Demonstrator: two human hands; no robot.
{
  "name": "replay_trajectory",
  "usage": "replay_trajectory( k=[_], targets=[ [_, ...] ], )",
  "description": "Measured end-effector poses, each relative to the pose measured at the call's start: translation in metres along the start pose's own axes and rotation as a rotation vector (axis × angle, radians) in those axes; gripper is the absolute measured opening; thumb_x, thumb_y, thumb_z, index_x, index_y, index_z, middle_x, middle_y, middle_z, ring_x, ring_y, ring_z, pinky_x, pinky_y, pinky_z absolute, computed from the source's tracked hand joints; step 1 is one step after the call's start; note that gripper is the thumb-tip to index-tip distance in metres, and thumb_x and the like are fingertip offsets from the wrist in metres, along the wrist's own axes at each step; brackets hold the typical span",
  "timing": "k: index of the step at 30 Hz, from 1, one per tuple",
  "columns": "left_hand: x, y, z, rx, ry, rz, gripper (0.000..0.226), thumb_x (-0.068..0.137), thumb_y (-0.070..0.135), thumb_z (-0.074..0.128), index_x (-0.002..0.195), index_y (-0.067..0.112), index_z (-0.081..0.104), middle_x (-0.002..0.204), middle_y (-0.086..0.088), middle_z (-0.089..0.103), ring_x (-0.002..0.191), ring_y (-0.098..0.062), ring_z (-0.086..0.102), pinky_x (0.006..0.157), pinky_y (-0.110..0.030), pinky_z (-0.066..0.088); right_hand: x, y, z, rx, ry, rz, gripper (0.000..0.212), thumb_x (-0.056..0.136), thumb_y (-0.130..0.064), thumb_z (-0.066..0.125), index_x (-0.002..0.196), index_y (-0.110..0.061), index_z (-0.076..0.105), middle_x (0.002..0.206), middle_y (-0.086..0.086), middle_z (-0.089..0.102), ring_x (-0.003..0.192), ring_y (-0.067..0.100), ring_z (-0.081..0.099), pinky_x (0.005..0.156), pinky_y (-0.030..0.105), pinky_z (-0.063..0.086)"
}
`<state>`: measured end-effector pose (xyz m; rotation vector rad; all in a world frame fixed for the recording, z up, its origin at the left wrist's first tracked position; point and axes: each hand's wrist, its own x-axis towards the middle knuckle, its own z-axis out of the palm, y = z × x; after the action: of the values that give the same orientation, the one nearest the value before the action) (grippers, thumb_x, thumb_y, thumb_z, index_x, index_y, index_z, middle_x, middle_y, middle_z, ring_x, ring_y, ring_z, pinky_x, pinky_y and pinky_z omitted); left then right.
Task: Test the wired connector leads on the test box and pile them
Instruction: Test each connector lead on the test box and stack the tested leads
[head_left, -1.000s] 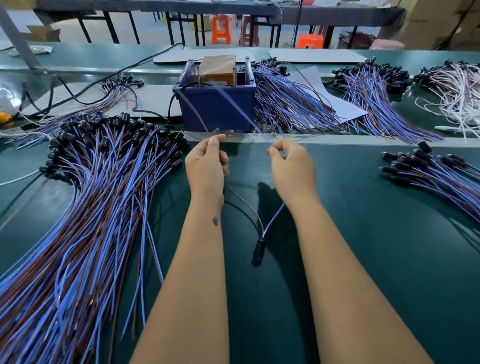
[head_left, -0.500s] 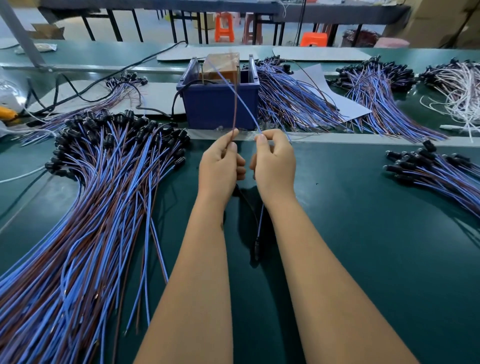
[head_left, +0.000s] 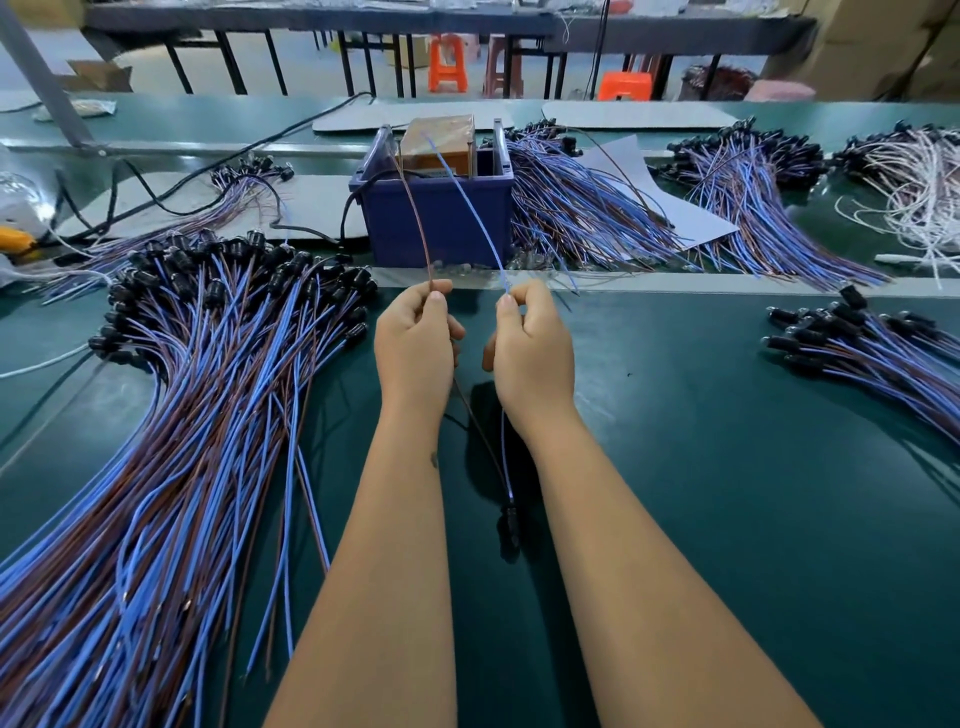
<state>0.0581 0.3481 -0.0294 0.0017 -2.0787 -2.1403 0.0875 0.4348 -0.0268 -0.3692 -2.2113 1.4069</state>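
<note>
Sitting at the far edge of our green table, the blue test box holds a brown block that rises above its rim; what else lies inside we cannot see. We hold one lead split in two. Our left hand pinches the brown wire between thumb and forefinger, the other fingers curled; our right hand pinches the blue wire the same way. Both wires rise from our fingertips and reach up over the box toward the block, their tips too thin and blurred for us to say whether they touch it. Below our hands the two wires run down between our forearms and meet at the black connector, which hangs low over the table; whether it rests on the surface we cannot tell. To our left lies a large pile of leads, its near end cut off by the frame. A smaller pile lies at the right, also cut off. More bundles lie beside and beyond the box.
</note>
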Motion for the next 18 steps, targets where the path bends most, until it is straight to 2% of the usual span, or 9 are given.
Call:
replay_trajectory(
  k=[3,11,18],
  targets=[
    [0.0001,-0.0003,0.0003,0.01,0.014,0.012,0.023,0.101,0.015,0.045,0.102,0.021,0.067,0.056,0.009,0.052,0.05,-0.006,0.043,0.053,-0.024,0.039,-0.0005,0.0009,-0.0003,-0.009,0.004,0.024,0.016,0.101,-0.027,0.036,0.092,-0.019,0.047,0.072,0.008,0.063,0.073,0.029,0.06,0.07,0.046,0.05],
    [0.003,-0.002,-0.0002,0.071,0.016,-0.036,0.024,0.097,0.013,0.047,0.094,0.025,0.067,0.047,0.013,0.05,0.042,-0.006,0.037,0.044,-0.02,0.033,0.0002,0.0008,-0.0008,-0.039,0.035,0.097,0.018,0.099,-0.026,0.036,0.083,-0.021,0.043,0.072,0.005,0.063,0.072,0.028,0.06,0.063,0.038,0.045],
    [0.0039,-0.0025,0.0004,0.095,0.046,-0.048,0.023,0.097,0.014,0.045,0.099,0.023,0.067,0.052,0.011,0.053,0.038,-0.002,0.036,0.04,-0.017,0.033,0.0002,-0.0017,-0.0036,0.034,0.058,0.154,0.017,0.099,-0.024,0.036,0.085,-0.019,0.045,0.076,0.014,0.066,0.074,0.033,0.059,0.07,0.047,0.05]
  ],
)
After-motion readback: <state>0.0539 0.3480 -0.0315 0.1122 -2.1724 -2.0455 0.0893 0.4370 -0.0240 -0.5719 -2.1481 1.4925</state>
